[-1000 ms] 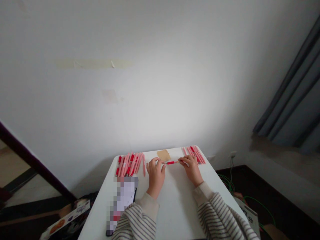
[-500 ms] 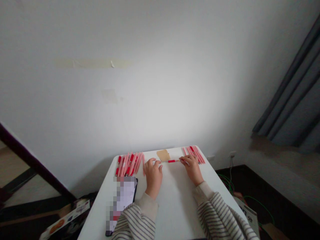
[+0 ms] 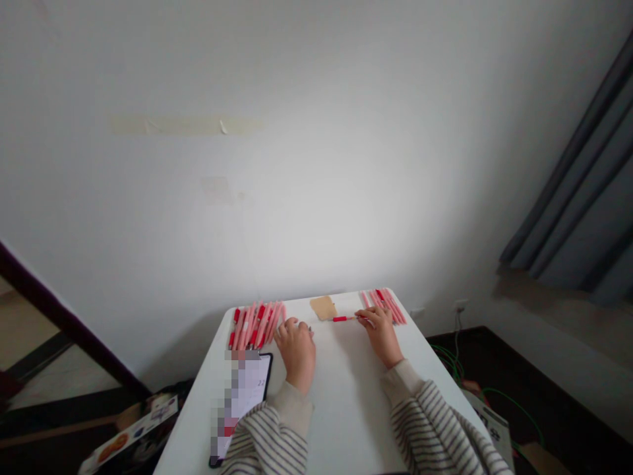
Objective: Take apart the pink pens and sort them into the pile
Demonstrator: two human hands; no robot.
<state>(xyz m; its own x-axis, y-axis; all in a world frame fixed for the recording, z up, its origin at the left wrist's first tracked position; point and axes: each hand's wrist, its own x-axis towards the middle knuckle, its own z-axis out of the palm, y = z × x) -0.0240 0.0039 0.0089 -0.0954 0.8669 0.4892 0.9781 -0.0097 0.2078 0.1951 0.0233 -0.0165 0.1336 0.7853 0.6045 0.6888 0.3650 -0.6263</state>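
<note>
My left hand (image 3: 297, 346) rests on the white table (image 3: 341, 396) with its fingers curled, right beside the row of pink and red pens (image 3: 254, 323) at the back left. My right hand (image 3: 380, 331) pinches one end of a thin red-tipped pen refill (image 3: 341, 319) that points left over the table. A second bunch of pink pens (image 3: 386, 305) lies just behind my right hand. Both sleeves are striped.
A small tan piece of paper (image 3: 324, 307) lies at the table's back edge. A phone or tablet (image 3: 242, 396) sits at the front left. A white wall stands behind, a grey curtain (image 3: 583, 198) at the right, and green cables (image 3: 494, 396) on the floor.
My left hand let go of the refill's left end and slid left to the row of pens. My right hand stayed put with the refill.
</note>
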